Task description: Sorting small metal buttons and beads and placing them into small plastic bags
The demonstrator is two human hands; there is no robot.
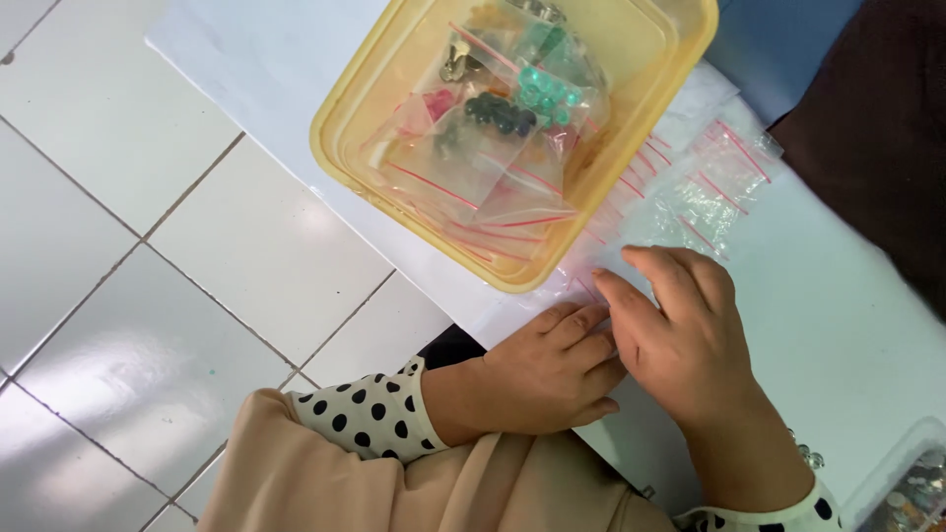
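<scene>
Pressing both hands flat, I rest my left hand [552,369] and right hand [680,330], fingers open, gripping nothing, on a small clear bag [601,286] on the white surface [847,325]. Sealing looks underway. Beyond lie loose bags [705,187] and the yellow tub [512,118] of filled ones.

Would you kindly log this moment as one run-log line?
left hand: flat on table | right hand: pressing clear bag | tub: holds bagged beads | spare bags: beside tub

tub [345,138] of filled bags [493,128] lies beyond both hands; empty bags [705,187] right of it.
</scene>
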